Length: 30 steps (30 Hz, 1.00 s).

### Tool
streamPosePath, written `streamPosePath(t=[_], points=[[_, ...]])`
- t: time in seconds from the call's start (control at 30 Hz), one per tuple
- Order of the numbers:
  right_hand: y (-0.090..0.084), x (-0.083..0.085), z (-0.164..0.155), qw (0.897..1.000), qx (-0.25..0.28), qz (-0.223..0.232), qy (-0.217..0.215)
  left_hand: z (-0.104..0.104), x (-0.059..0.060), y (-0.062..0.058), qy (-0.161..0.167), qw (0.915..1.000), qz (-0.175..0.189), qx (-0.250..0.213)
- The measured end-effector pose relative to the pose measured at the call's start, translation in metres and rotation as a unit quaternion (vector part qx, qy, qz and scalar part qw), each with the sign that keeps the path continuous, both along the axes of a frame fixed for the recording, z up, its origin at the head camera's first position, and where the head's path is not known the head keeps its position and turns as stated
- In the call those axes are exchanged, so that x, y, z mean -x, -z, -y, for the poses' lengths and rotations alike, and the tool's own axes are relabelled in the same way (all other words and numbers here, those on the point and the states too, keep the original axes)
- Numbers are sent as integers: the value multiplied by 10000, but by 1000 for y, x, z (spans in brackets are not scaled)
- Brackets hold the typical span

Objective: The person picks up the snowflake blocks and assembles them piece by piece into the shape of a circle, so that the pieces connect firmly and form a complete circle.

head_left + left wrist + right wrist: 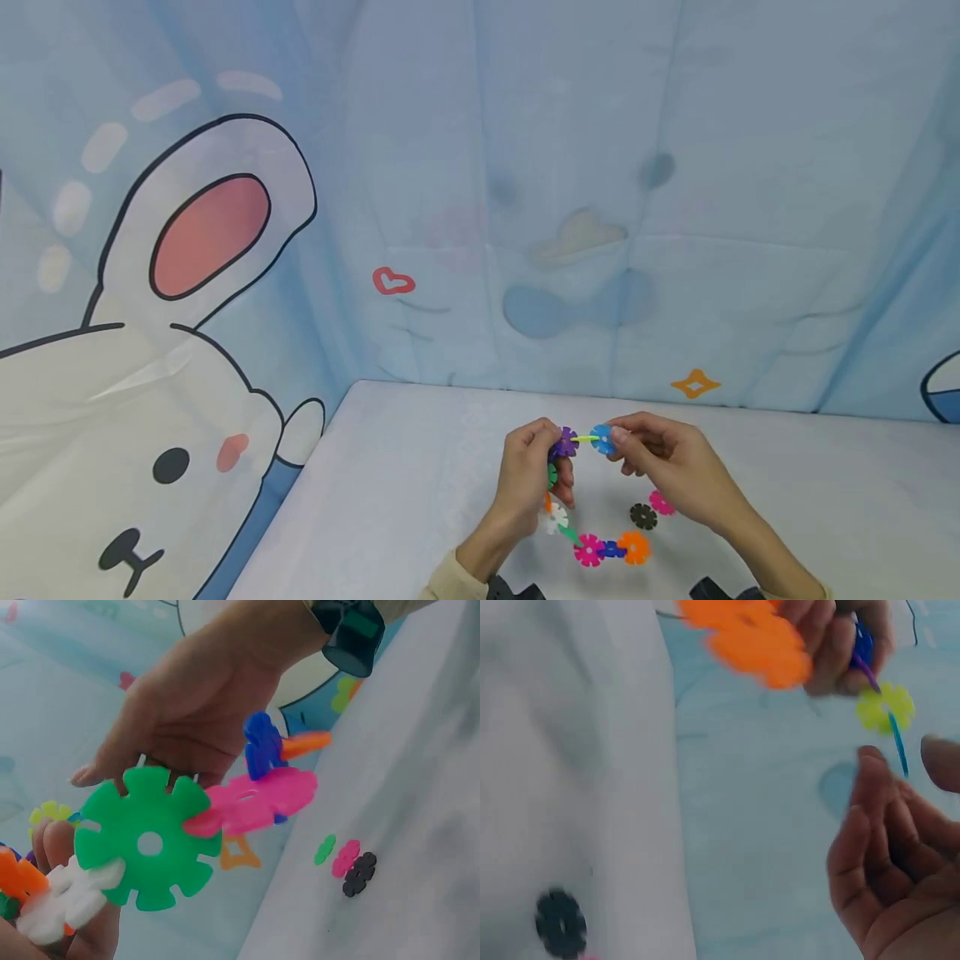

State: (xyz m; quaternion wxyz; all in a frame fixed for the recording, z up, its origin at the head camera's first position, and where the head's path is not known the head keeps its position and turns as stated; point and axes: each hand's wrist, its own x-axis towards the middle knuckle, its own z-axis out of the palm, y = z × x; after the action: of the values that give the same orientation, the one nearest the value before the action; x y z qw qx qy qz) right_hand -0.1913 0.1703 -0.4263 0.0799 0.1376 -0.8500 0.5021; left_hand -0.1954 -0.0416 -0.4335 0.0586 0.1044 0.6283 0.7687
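Note:
A chain of coloured snowflake discs point(589, 550) curves between both hands above the white table point(420, 500). My left hand point(557, 446) grips its upper part at a purple disc point(564, 442). My right hand point(613, 437) pinches the blue disc point(602, 439) at the end, which a yellow-green disc point(583, 437) links to the purple one. The left wrist view shows a big green disc point(150, 840), a pink disc point(259, 802) and a white disc point(64, 900) close up, with the right hand point(202, 697) behind them. In the right wrist view the yellow disc point(885, 709) sits above my right fingers point(870, 825).
A loose black disc point(642, 516) and a loose pink disc point(661, 502) lie on the table under the right hand. The left wrist view also shows a small green disc point(325, 849) beside them. A blue cartoon-print cloth point(480, 208) hangs behind the table.

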Motion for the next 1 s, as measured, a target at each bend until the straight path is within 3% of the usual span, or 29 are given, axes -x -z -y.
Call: streamPosePath(t=[0.1, 0.17, 0.3, 0.4, 0.5, 0.73, 1.0], points=[[5, 9, -16, 9969, -767, -122, 148, 2, 3, 0, -173, 9997, 173, 4], [12, 16, -29, 9896, -1383, -153, 357, 4, 5, 1, -301, 9992, 274, 10], [28, 32, -58, 9649, -2574, 266, 442, 7, 10, 3, -493, 9980, 399, 74], [39, 41, -75, 9484, -3087, 646, 316, 9, 12, 6, -571, 9972, 476, 111], [48, 46, -85, 9422, -3239, 834, 201, 9, 14, 8, -621, 9959, 647, 113], [60, 51, -88, 9399, -3259, 993, 222, 9, 19, 13, -535, 9905, 1267, -81], [66, 50, -88, 9494, -2913, 1127, 335, 9, 19, 19, -384, 9932, 1097, 15]])
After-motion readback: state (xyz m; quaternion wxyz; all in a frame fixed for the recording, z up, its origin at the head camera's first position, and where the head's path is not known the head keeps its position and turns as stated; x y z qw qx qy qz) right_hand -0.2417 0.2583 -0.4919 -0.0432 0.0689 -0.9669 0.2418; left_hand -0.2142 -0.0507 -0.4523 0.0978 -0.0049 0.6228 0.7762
